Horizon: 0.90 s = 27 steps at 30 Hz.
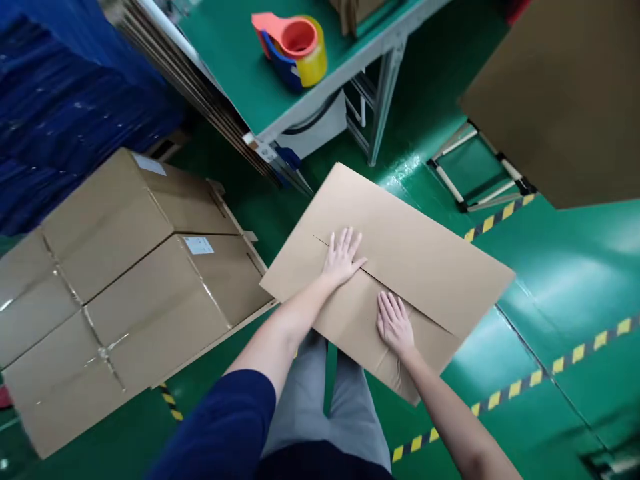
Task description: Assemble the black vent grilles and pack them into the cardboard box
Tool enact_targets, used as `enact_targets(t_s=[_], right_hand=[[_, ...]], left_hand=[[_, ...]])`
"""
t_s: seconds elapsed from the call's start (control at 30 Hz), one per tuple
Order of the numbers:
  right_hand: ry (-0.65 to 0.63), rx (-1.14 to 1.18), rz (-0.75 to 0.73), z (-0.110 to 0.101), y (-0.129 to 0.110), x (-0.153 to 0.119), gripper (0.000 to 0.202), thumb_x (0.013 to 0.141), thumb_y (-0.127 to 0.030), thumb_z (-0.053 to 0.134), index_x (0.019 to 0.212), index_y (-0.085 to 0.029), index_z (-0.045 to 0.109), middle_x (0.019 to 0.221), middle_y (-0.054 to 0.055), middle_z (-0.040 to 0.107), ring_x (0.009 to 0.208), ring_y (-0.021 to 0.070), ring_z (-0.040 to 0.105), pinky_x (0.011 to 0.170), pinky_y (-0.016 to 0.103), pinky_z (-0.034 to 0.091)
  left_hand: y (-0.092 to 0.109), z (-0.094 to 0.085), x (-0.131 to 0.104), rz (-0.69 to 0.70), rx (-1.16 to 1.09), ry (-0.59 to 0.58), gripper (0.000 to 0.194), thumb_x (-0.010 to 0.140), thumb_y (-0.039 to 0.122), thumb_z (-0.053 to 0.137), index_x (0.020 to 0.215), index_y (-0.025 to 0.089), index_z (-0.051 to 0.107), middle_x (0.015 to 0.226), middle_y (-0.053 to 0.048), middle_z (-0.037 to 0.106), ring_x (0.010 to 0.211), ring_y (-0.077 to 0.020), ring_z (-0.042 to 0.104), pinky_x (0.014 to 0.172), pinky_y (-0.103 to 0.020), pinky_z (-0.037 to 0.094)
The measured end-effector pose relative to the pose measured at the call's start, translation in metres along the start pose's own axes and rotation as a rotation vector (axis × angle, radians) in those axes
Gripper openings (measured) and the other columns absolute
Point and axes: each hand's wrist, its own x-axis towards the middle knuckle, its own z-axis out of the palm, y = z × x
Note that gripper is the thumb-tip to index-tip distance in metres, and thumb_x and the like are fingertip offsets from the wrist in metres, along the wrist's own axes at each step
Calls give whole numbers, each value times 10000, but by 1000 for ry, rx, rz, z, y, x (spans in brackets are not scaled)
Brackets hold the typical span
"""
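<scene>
A brown cardboard box [425,260] stands in front of my legs, its two top flaps folded over and meeting along a dark seam. The seam gapes a little toward the right end. My left hand [343,259] lies flat with fingers spread, pressing across the seam near its left part. On the near flap rests my right hand [395,323], palm down, its fingers extended close together. Creases run down the near flap beside the right wrist. Neither hand grips anything. The box's sides are hidden below the flaps.
Taped cartons [135,287] sit on a pallet at left, by blue plastic wrapping [75,107]. A tape dispenser [295,47] stands on the green worktable [220,40]. A metal-framed stand [475,167] is at right, near a large cardboard piece [565,100]. Striped tape [515,390] marks the floor.
</scene>
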Motion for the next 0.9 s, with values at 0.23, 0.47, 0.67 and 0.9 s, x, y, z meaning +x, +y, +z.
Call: enact_targets(t_s=[0.23,0.47,0.67,0.9], right_hand=[[278,-118,-95,-18,-13,29,770,981,-234,426,1674,-313,102,1358,97,660,1263,302,633,1048,516,557],[469,75,-195,-222,-108,428,734,1009,-487,492,1590,-76,312,1606,252,308,1538,409,222,1238,643,243],[264,-29,-59,-284,-147,630,708,1016,-545,449,1282,106,532,1405,308,497,1395,427,454,1101,590,394],[145,59,-175,-291,-143,444,641,911,-641,604,1278,-117,567,1263,181,655,1136,291,660,900,388,542]], left_hand=[[-5,19,-8,66,34,109,785,1001,574,426,1648,213,169,1691,-152,210,1581,-281,200,1302,-566,140],[0,33,5,78,21,154,765,1008,582,398,1644,218,176,1661,-127,292,1558,-272,271,1300,-527,218],[6,22,3,121,6,164,761,1020,587,383,1637,184,193,1666,-124,295,1573,-251,240,1294,-507,225],[12,18,7,123,-106,187,709,1032,531,404,1622,166,261,1692,-107,251,1583,-255,208,1297,-501,194]])
